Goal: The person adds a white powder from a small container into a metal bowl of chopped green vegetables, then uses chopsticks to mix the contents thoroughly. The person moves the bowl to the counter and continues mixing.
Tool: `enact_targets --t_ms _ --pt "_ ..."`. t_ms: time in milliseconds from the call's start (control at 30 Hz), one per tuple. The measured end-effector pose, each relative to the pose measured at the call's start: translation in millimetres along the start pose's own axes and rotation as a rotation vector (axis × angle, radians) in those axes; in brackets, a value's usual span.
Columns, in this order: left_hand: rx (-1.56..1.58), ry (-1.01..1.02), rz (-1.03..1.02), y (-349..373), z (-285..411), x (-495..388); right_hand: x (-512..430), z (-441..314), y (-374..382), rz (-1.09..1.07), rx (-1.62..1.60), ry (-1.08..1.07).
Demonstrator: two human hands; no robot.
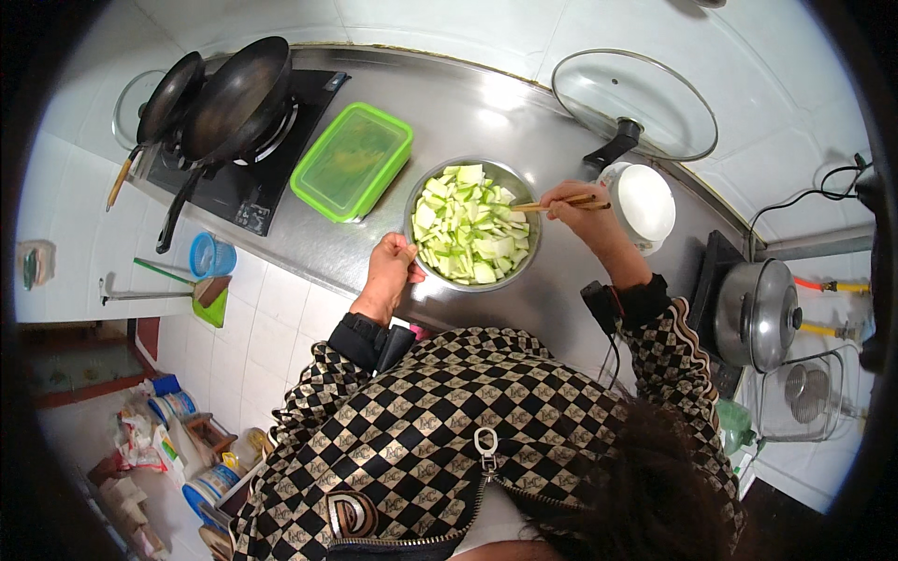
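Observation:
A round metal bowl [534, 242] stands on the steel counter before me, full of sliced pale-green vegetable pieces [466, 224] with green skin on their edges. My left hand [390, 272] grips the bowl's rim at its near left side, thumb over the edge. In my right hand [582, 214] is a pair of wooden chopsticks [531, 207], reaching leftward. Their tips touch or enter the pieces at the bowl's right side; exactly how deep is hidden. Just beyond that hand stand white bowls [640, 203], seemingly stacked.
A green-lidded food container [352, 163] lies left of the bowl. Farther left, a black wok [238, 102] and a smaller pan [172, 98] rest on a gas stove [256, 210]. A glass lid [635, 98] leans on the back wall; a lidded steel pot [754, 315] stands at right.

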State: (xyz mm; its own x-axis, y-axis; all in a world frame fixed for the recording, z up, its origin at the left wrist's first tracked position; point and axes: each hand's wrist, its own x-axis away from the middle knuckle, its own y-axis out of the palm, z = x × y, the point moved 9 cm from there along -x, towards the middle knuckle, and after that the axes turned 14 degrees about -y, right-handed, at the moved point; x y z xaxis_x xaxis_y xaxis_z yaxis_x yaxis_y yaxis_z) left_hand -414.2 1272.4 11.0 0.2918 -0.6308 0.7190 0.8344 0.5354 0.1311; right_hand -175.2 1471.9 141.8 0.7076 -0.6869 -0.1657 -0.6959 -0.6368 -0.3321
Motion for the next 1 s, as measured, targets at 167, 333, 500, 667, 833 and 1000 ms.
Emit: enact_targets --t_ms 167,333,500,667,833,1000 --pt "0.015 0.015 0.019 2 3 3 27 51 -2 0.236 -0.379 0.289" --pt "0.008 0.011 -0.003 3 3 3 38 35 5 0.243 -0.495 0.184" --pt "0.010 0.000 -0.008 1 1 1 24 -15 2 0.107 -0.368 0.031" --pt "0.048 0.005 -0.003 2 3 3 -29 -18 -5 0.124 -0.181 -0.124" --pt "0.051 0.014 0.023 3 4 2 -42 46 31 0.049 -0.283 0.271" --pt "0.032 0.040 0.044 2 3 1 -23 23 40 -0.122 -0.318 0.207"
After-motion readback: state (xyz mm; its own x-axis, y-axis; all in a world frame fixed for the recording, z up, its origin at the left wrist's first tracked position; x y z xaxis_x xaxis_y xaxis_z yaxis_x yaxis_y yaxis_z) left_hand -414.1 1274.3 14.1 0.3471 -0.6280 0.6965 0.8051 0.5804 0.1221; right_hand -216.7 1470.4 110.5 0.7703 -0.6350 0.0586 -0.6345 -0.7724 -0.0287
